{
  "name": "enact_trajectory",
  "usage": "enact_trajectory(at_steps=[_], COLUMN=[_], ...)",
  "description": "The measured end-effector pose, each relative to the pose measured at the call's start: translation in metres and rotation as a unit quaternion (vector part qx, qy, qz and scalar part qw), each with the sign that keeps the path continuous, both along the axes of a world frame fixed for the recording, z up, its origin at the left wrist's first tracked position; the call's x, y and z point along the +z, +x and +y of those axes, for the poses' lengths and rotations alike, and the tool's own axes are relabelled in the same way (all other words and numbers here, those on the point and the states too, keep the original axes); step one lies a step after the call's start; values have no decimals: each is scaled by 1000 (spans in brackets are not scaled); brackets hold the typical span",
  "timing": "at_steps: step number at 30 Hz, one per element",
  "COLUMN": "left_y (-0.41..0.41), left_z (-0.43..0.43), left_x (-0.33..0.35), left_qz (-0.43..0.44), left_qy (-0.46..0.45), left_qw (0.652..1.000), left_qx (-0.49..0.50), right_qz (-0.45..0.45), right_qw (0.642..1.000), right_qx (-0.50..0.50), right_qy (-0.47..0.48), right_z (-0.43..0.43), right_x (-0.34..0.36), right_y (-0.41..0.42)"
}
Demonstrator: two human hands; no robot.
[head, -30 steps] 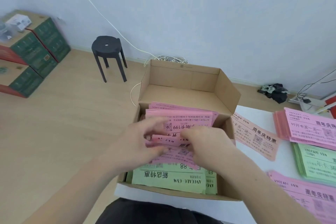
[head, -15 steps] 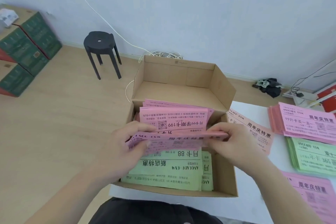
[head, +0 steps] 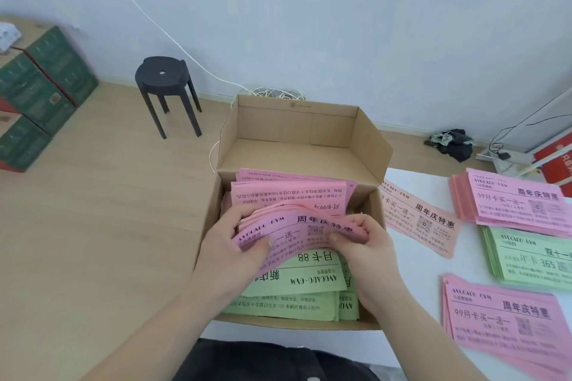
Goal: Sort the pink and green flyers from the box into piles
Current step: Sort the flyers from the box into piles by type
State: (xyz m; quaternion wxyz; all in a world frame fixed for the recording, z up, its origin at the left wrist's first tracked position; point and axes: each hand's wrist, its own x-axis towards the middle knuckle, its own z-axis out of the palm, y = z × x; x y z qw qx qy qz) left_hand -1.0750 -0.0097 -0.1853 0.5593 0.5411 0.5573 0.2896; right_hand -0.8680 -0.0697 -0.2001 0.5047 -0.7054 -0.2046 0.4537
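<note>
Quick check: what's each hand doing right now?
Left hand: grips the bundle of pink flyers.
Right hand: grips the same bundle's other end.

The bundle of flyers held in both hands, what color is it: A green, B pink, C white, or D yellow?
B: the bundle of flyers gripped by the left hand and the right hand is pink, while the green flyers lie beneath it in the box.
</note>
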Motion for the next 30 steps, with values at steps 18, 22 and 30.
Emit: enact_trajectory(at_steps=[18, 22, 30], left_y=[10, 13, 16], left_z=[37, 36, 45], left_x=[-22, -25, 51], left_qz=[161, 193, -13], left_qy=[214, 246, 128], left_qw=[958, 941, 992], left_qx=[-99, -126, 2], right_qz=[-351, -333, -89], right_qw=[928, 934, 990], right_qx=[109, 126, -28], right_qy=[68, 38, 106], right_z=[19, 24, 24], right_x=[-21, -25, 34], right_y=[12, 10, 26])
